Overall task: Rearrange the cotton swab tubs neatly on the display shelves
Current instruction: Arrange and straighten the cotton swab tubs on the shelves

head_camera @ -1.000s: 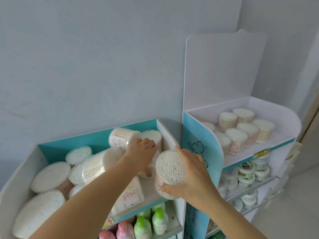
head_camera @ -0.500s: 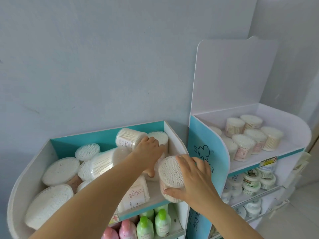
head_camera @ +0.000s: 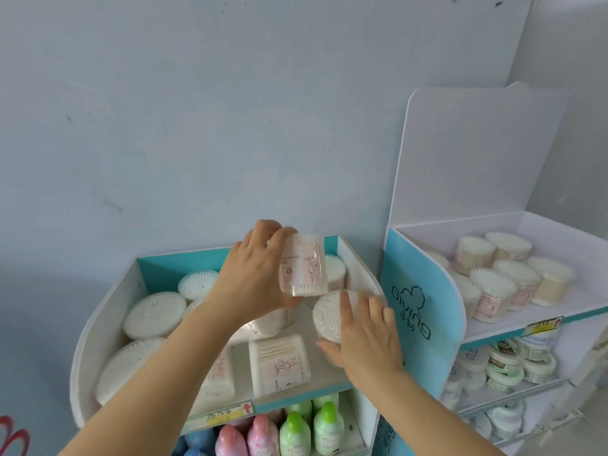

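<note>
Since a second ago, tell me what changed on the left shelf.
The left hand has lifted a clear swab tub off the pile and holds it above the shelf. The right hand still holds the round tub at the shelf's right end. The other tubs stayed put.

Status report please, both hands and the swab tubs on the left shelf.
Left hand grips a clear tub, lifted above the left shelf. Right hand on a round tub at the shelf's right end. Toppled tub lies in front.
</note>
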Demonstrator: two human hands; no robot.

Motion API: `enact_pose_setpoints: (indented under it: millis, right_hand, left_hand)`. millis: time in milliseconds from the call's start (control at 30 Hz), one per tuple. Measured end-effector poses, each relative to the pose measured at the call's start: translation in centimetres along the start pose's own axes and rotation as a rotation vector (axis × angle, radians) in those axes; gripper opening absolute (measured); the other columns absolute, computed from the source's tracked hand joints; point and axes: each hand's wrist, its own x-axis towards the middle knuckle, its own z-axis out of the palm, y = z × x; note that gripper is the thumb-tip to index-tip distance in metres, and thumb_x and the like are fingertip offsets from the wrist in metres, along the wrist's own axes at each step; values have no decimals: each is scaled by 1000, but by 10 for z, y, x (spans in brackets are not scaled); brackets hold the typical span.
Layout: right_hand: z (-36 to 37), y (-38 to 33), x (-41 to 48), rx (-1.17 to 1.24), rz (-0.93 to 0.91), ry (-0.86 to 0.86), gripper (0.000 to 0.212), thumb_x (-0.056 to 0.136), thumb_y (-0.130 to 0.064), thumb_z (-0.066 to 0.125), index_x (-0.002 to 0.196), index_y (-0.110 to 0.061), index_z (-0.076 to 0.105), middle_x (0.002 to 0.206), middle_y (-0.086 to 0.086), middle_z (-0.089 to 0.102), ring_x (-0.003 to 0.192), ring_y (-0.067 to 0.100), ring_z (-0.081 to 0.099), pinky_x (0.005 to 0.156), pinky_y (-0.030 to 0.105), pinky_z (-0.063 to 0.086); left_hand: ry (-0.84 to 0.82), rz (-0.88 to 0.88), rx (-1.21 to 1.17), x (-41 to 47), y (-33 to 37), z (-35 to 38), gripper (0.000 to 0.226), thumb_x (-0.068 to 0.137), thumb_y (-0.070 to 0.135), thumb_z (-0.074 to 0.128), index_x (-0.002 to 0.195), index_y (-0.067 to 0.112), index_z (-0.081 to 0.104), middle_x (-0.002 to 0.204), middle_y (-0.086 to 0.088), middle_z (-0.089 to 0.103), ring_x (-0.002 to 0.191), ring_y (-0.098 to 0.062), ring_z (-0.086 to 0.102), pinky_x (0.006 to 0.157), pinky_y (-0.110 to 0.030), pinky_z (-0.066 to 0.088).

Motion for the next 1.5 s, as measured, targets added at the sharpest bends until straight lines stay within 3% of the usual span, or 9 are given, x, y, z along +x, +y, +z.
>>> enact_pose_setpoints:
  millis: [100,233,433,600,767,933,1167,1300,1500]
  right_hand:
    - [5,-9,5,41,2,-75,84,64,-68,66,125,-11,60,117,25,60,102,37,45,76,46,45]
    - [-7,-7,9,173,22,-168,80,90,-68,25,151,-22,3,158,9,9,141,34,12,109,48,21]
    - [-61,-10,18,635,6,35,59,96,-40,43,148,-25,21,153,-7,26,138,18,24,107,37,27]
    - [-89,-31,12,1380,-41,-215,70,84,-42,63,144,-32,29,137,-15,44,116,3,50,84,18,44]
    - [-83,-47,15,1400,32,-234,91,67,-38,80,142,-36,29,129,-8,51,113,8,55,89,27,51]
    - [-71,-45,14,1404,116,-185,103,58,-33,87,142,-36,28,132,-6,50,115,12,53,92,34,50]
    - [-59,-25,4,1331,227,-34,98,60,-10,87,141,-26,35,121,-14,46,106,7,49,71,7,43]
    - [-49,-15,1,1347,272,-3,96,58,-12,88,139,-27,38,118,-15,44,113,12,49,93,31,47]
    - [-37,-4,0,1357,286,42,92,54,-14,90,130,-37,43,129,-10,50,118,12,50,100,38,46]
  left_hand:
    - [72,-32,-71,-15,-5,2,91,48,63,63,124,18,40,113,-5,43,97,-26,55,76,-38,52]
    - [113,-61,-106,-31,-8,-2,91,48,64,64,123,16,44,112,-4,43,94,-22,54,75,-30,50]
    - [148,-77,-79,-46,-9,-14,90,50,61,67,125,15,47,112,-2,41,92,-19,52,73,-21,37]
    - [127,45,17,-53,-10,-16,90,56,63,69,127,12,50,114,-5,41,95,-21,52,75,-23,41]
    - [145,194,44,-56,-5,-22,84,62,61,64,131,15,44,117,-4,38,96,-20,45,79,-34,49]
    - [-13,70,21,-69,-17,-17,123,46,67,73,146,17,19,132,-1,29,116,-19,35,96,-34,40]
    - [-142,19,69,-108,-21,15,73,64,79,40,110,26,58,100,11,60,92,-13,58,72,-31,55]
    - [-109,65,111,-117,-9,31,61,59,75,50,97,28,59,90,11,55,76,-11,57,63,-25,50]
    - [31,-77,-6,-124,-9,31,51,67,63,61,102,26,51,93,8,52,80,-12,53,68,-26,47]
